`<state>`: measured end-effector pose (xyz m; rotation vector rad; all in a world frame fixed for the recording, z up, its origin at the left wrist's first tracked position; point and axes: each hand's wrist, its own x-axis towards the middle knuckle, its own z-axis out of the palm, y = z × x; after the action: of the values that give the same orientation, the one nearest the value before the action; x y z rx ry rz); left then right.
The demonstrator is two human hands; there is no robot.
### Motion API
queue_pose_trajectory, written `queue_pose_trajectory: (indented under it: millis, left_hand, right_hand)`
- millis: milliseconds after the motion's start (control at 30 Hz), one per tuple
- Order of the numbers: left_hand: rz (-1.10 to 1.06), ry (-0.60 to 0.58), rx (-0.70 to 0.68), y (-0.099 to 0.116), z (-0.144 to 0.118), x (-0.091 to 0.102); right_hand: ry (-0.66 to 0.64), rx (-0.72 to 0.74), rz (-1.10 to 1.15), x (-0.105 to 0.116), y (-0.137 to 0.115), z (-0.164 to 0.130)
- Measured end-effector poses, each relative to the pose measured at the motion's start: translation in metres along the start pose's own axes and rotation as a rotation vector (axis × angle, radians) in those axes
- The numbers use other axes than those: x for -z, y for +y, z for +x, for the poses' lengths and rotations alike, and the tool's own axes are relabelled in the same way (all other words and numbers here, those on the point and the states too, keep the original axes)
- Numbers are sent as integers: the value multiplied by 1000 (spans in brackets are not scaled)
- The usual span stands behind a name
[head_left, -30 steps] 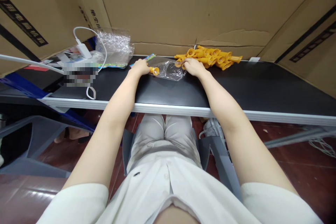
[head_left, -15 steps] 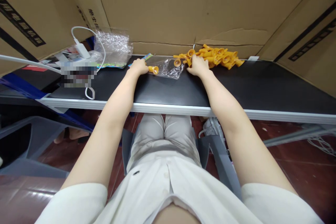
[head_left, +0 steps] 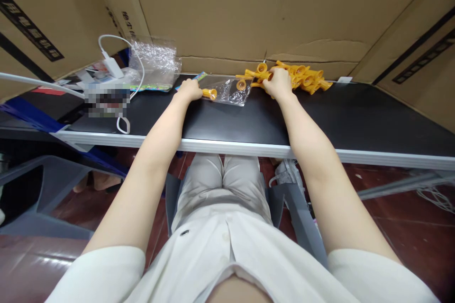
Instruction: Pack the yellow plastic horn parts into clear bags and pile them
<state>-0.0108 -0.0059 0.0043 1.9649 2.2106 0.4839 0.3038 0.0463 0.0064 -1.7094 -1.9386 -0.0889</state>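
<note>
brown cardboard wall [head_left: 227, 14] stands just beyond left hand [head_left: 189, 90] & right hand [head_left: 279, 84], closing off room at the back. black tabletop [head_left: 373, 118] leaves open room on the near side of both hands, down to its pale metal edge [head_left: 234, 147], & lots more right of right hand. heap of yellow horn-shaped pcs [head_left: 309, 77] sits under & right of right hand, prob. parked there for easy reach; a few stick out left of it. right hand's fingers curl narrow into the heap; can't tell if they've got a pc. stack of clear bags [head_left: 154, 59] lies left of & beyond left hand, w/ white charging lead [head_left: 113, 67] further left, poss. a snag that side. single clear bag [head_left: 227, 91] lies flat btwn hands; left hand rests over its left end, prob. pinning it, tho fingertips are hidden so can't tell how tight. one yellow horn [head_left: 211, 94] shows just right of left hand, in or on the bag, can't tell which.
</note>
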Motion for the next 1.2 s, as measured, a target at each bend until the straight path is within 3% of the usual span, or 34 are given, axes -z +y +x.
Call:
queue_pose_trajectory:
  millis: [200,333,467,633,767,867,1033,1200]
  left_hand:
    - [10,-17,20,4,-5,3]
    - [-15,3,-9,-1,3,-2]
    - [-38,28,-40,-6,11,-7]
    - [-27,20,-38,-5,8,-7]
    - [-3,8,-19,-3,5,-6]
    - [19,-2,-21,-2,4,-5]
    - [83,-27,1,4,-6,0]
    - [109,-23,1,9,-14,5]
  right_hand:
    - [130,75,38,18,16,6]
    - [119,117,98,23,19,5]
    - [120,81,206,29,9,0]
    - [182,58,289,52,-13,-7]
    - [146,141,248,65,-25,-10]
    - [174,220,231,57,-22,-13]
    - [193,330,269,29,3,-16]
    - [174,336,293,28,19,-20]
